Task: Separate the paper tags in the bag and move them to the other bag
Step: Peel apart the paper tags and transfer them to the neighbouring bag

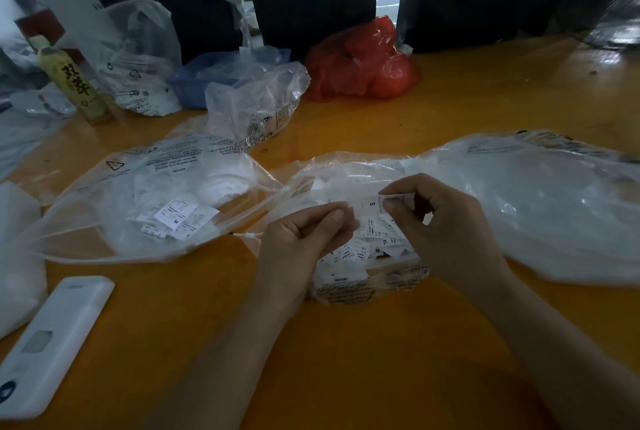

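Between my two hands is a white paper tag marked S. My left hand pinches its left end and my right hand pinches its right end. Under them a clear plastic bag lies open on the orange table, with several loose tags inside, some marked XL and M. To the left lies a second clear bag holding several tags.
A large clear bag lies at the right. At the back stand a red bag, a crumpled clear bag, a blue tray, a bottle. A white remote-like device lies front left.
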`<state>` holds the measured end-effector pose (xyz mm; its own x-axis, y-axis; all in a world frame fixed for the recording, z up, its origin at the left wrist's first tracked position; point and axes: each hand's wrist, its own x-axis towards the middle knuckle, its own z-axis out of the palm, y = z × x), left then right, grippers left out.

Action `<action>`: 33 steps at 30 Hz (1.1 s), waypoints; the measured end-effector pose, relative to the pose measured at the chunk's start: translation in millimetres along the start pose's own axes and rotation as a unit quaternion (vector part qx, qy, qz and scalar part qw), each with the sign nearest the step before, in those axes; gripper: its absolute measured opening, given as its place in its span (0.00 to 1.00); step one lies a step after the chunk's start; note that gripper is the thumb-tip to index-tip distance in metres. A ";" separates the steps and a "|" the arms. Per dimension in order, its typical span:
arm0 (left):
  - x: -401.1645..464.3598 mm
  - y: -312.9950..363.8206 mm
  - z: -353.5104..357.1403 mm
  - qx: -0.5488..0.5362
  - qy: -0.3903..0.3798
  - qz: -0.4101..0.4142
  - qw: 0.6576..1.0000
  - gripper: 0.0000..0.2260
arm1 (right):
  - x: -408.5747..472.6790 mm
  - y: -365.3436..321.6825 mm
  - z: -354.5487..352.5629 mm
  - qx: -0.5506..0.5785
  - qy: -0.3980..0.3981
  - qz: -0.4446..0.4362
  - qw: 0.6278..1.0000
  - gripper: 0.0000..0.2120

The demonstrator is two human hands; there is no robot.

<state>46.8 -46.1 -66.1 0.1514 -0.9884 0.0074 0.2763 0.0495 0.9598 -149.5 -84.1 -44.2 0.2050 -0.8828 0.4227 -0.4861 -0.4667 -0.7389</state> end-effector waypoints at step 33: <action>-1.6 -5.1 0.2 0.073 0.025 -0.010 0.997 0.10 | -6.3 2.4 18.0 0.079 -0.041 0.107 0.990 0.06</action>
<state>45.0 -44.8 -70.9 0.1963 -0.9803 -0.0220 0.1399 0.0058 0.9901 -136.7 -80.6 -58.1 0.1838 -0.9606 0.2087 -0.3880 -0.2660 -0.8825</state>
